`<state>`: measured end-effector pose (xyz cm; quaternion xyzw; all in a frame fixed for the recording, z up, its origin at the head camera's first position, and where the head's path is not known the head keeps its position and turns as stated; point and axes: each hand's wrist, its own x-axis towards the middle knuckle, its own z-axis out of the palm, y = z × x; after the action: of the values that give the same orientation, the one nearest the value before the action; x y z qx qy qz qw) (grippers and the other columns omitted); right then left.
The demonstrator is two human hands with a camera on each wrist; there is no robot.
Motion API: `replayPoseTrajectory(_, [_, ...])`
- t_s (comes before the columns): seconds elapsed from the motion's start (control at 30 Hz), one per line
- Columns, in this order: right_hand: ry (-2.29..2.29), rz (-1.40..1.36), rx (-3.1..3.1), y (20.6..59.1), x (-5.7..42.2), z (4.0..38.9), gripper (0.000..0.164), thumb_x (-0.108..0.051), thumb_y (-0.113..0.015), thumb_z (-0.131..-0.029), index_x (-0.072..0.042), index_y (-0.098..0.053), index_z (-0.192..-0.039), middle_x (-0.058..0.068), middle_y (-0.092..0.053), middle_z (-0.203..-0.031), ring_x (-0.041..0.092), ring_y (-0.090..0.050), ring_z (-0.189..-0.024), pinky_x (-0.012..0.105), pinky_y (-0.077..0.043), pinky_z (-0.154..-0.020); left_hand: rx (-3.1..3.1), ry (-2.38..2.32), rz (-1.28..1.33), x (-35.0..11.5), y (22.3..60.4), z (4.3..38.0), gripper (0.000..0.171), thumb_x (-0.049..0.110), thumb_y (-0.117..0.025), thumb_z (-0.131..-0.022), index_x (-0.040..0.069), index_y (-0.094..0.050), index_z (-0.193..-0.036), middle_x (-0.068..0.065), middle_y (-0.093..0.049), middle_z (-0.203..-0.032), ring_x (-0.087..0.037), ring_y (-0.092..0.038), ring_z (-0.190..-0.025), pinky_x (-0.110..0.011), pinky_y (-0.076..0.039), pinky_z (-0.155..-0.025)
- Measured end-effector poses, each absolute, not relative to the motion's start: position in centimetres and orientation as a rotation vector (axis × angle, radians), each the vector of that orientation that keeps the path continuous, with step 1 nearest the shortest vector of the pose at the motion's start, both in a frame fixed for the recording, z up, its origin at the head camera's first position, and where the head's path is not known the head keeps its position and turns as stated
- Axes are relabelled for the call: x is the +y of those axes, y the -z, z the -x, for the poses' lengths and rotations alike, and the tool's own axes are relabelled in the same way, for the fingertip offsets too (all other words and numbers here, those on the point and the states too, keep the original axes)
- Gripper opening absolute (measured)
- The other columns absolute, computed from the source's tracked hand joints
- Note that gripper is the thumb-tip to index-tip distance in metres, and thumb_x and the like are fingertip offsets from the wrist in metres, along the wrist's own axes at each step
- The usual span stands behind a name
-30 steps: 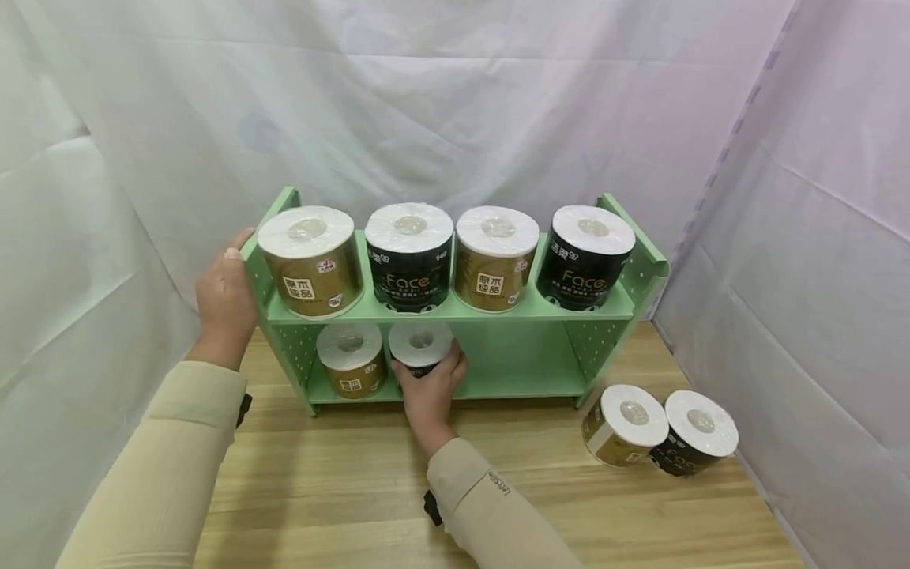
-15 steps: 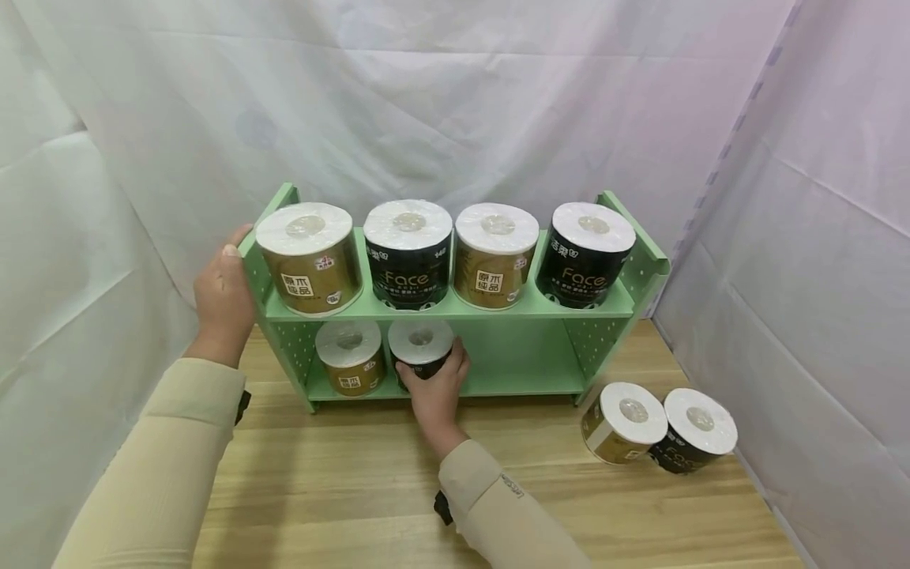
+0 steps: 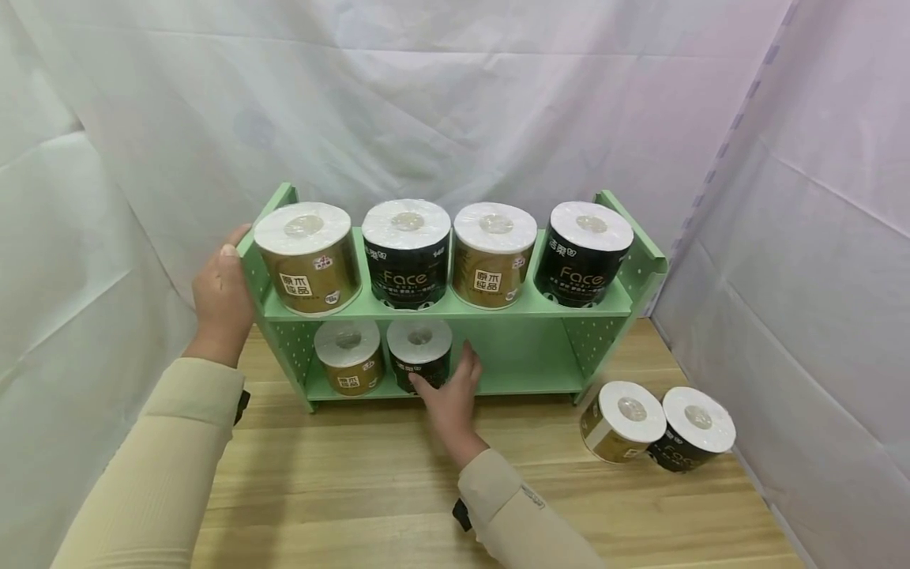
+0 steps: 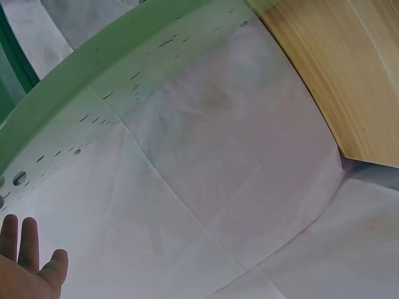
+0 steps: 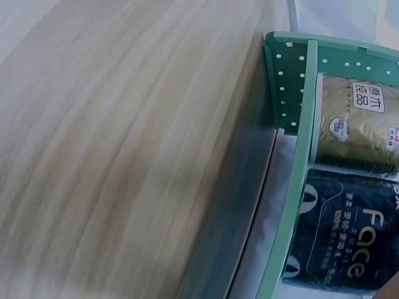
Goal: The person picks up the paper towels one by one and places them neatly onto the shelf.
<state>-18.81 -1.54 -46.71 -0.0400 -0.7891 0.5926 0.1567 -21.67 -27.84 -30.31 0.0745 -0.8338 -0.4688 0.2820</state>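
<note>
In the head view my left hand (image 3: 223,296) rests against the outer left side of the green two-tier shelf (image 3: 441,314), near its upper front corner. Its visible fingers look straight in the left wrist view. My right hand (image 3: 451,393) is spread at the lower tier, thumb and fingers apart, beside a black-wrapped toilet paper roll (image 3: 419,359). That roll stands upright, right of a gold-wrapped toilet paper roll (image 3: 348,359). The right wrist view shows a gold roll (image 5: 358,124) and a black roll (image 5: 340,230) on the shelf, with only a sliver of hand in the corner.
The upper tier bears a gold roll (image 3: 313,280), a black roll (image 3: 405,276), another gold roll (image 3: 486,273) and another black roll (image 3: 579,273). On the wooden table (image 3: 355,490), right of the shelf, stand a gold roll (image 3: 604,435) and a black roll (image 3: 678,454). White curtains enclose the table.
My right hand has loosened from the lower black roll and drawn off to the right and slightly toward me. The roll stays on the lower tier; my left hand keeps its place.
</note>
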Motion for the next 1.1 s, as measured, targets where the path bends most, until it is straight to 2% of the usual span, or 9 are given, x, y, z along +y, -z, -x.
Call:
replayPoseTrajectory(0.2, [-1.658, 0.115, -2.336, 46.9, -0.5, 18.4, 0.102, -0.024, -0.085, -0.074, -0.006, -0.022, -0.152, 0.019, -0.022, -0.151, 0.037, -0.029, -0.138, 0.051, -0.034, -0.11, -2.21, 1.279, -0.193, -28.0, 30.5, 21.9, 0.048, 0.035, -0.021, -0.104, 0.028, -0.05, -0.142, -0.006, -0.052, -0.141, -0.025, -0.05, -0.127, -0.039, -0.039, -0.108])
replayPoseTrajectory(0.43, [-1.576, 0.058, -2.363, 47.2, 0.8, 18.1, 0.1, -0.023, -0.086, -0.073, -0.001, -0.026, -0.149, 0.022, -0.025, -0.15, 0.04, -0.03, -0.137, 0.054, -0.034, -0.108, -2.22, 1.285, -0.199, -28.0, 30.5, 21.9, 0.049, 0.036, -0.02, -0.104, 0.029, -0.049, -0.143, -0.005, -0.051, -0.142, -0.025, -0.049, -0.129, -0.039, -0.038, -0.109])
replayPoseTrajectory(0.63, [-1.584, 0.063, -2.398, 47.5, 2.2, 17.6, 0.098, -0.023, -0.084, -0.075, -0.003, -0.023, -0.151, 0.018, -0.021, -0.152, 0.038, -0.026, -0.139, 0.054, -0.033, -0.109, -2.214, 1.271, -0.191, -28.0, 30.5, 21.8, 0.049, 0.035, -0.021, -0.104, 0.027, -0.05, -0.142, -0.006, -0.051, -0.142, -0.026, -0.049, -0.128, -0.039, -0.038, -0.109])
replayPoseTrajectory(0.9, [-1.412, -0.009, -2.477, 47.9, 3.9, 16.9, 0.099, -0.028, -0.084, -0.075, -0.007, -0.024, -0.151, 0.018, -0.022, -0.151, 0.038, -0.029, -0.136, 0.054, -0.039, -0.104, -2.224, 1.283, -0.198, -27.9, 30.4, 21.8, 0.049, 0.034, -0.02, -0.104, 0.029, -0.049, -0.142, -0.005, -0.051, -0.142, -0.027, -0.049, -0.128, -0.041, -0.039, -0.108])
replayPoseTrajectory(1.1, [-1.305, -0.035, -2.525, 48.0, 4.9, 16.5, 0.1, -0.033, -0.085, -0.073, -0.004, -0.028, -0.15, 0.018, -0.025, -0.15, 0.036, -0.029, -0.136, 0.053, -0.043, -0.1, -2.216, 1.264, -0.204, -27.8, 30.3, 21.7, 0.049, 0.033, -0.02, -0.104, 0.026, -0.051, -0.142, -0.007, -0.053, -0.14, -0.028, -0.051, -0.125, -0.041, -0.039, -0.107])
